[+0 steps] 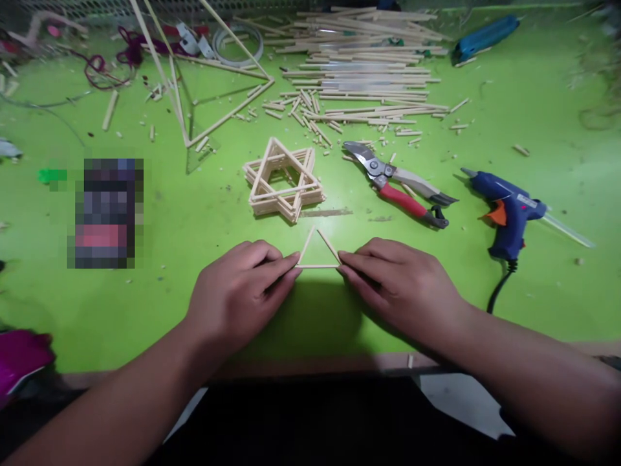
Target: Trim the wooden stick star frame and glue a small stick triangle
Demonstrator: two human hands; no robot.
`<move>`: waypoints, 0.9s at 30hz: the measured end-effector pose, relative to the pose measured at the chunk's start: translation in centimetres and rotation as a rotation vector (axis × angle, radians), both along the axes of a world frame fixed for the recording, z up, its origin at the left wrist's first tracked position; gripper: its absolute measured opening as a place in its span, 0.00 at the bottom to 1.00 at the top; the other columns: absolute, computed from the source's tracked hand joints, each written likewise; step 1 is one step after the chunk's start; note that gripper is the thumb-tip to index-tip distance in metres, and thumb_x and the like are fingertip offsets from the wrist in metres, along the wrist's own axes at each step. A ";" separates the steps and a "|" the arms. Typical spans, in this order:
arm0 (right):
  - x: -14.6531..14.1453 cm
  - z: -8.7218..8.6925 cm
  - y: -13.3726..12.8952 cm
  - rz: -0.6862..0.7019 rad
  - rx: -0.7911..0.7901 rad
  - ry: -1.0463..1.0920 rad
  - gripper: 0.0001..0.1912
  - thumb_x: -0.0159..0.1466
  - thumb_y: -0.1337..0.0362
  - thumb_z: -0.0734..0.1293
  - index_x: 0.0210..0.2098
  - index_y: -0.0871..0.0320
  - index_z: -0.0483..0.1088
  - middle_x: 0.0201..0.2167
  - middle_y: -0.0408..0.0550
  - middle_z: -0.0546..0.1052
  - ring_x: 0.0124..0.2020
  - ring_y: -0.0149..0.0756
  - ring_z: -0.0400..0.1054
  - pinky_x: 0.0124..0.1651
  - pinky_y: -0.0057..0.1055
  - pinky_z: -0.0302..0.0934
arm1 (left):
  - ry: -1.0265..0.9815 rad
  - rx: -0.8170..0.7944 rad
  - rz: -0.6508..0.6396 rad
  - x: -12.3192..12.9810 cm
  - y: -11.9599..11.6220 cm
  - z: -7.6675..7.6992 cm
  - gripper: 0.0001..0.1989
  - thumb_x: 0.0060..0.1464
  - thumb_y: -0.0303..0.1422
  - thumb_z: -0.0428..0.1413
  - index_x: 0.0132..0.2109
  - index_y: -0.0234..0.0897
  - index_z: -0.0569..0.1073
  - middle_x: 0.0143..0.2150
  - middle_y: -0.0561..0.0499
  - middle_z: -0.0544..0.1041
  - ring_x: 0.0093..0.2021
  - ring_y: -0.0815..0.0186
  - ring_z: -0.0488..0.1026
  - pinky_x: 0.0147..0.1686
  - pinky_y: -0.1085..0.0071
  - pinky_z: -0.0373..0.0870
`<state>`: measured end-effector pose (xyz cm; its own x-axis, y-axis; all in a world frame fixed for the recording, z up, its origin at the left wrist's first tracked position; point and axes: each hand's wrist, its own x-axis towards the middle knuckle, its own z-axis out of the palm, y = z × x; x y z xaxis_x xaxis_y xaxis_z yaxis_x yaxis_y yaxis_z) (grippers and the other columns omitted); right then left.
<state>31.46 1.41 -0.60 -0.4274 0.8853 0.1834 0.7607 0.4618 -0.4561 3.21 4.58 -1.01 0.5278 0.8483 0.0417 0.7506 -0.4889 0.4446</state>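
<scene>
Three thin wooden sticks form a small triangle point(317, 266) over the green table, its top corner pointing away from me. At the top the two slanted sticks nearly meet, with a slight gap. My left hand point(242, 285) pinches the lower left corner between thumb and fingers. The lower right corner is pinched in the same way by my right hand point(400, 281). Just beyond the triangle stands a star-shaped stack of glued sticks point(286, 181), which neither hand touches.
Pruning shears point(388, 178) and a blue glue gun point(509, 207) lie to the right. Loose sticks point(369, 65), a large stick frame point(228, 116) and a tape roll point(259, 55) are at the back. A blurred-out object point(104, 213) is on the left of the green table point(165, 310).
</scene>
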 end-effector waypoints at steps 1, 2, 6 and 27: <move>0.0 0.0 0.0 -0.003 0.004 0.002 0.13 0.78 0.64 0.68 0.51 0.62 0.85 0.38 0.52 0.84 0.36 0.40 0.78 0.38 0.38 0.70 | 0.001 0.003 0.000 0.0 0.0 0.0 0.13 0.75 0.39 0.59 0.56 0.47 0.87 0.44 0.52 0.84 0.42 0.62 0.79 0.37 0.65 0.68; 0.1 0.0 0.0 -0.002 0.003 0.006 0.13 0.78 0.64 0.69 0.51 0.62 0.85 0.38 0.52 0.84 0.36 0.40 0.78 0.37 0.38 0.70 | 0.002 0.005 0.000 0.0 0.0 0.0 0.13 0.75 0.39 0.59 0.57 0.47 0.87 0.44 0.52 0.84 0.43 0.62 0.79 0.37 0.65 0.68; 0.3 0.0 0.0 0.011 -0.035 0.040 0.14 0.77 0.66 0.68 0.53 0.63 0.85 0.39 0.54 0.84 0.37 0.41 0.79 0.39 0.38 0.72 | -0.016 -0.003 0.001 -0.2 0.1 -0.1 0.14 0.74 0.39 0.60 0.59 0.46 0.87 0.45 0.51 0.84 0.42 0.63 0.79 0.37 0.66 0.69; 0.5 0.0 0.1 0.013 -0.102 0.083 0.14 0.77 0.65 0.67 0.55 0.59 0.84 0.40 0.53 0.84 0.39 0.41 0.78 0.41 0.38 0.71 | -0.075 -0.059 -0.018 -0.6 0.4 0.2 0.13 0.74 0.37 0.61 0.57 0.43 0.88 0.45 0.51 0.85 0.42 0.64 0.80 0.40 0.66 0.71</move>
<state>31.94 1.55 -0.65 -0.4259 0.8957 0.1276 0.7129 0.4191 -0.5623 2.59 4.94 -0.79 0.5404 0.8408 0.0318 0.7055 -0.4734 0.5275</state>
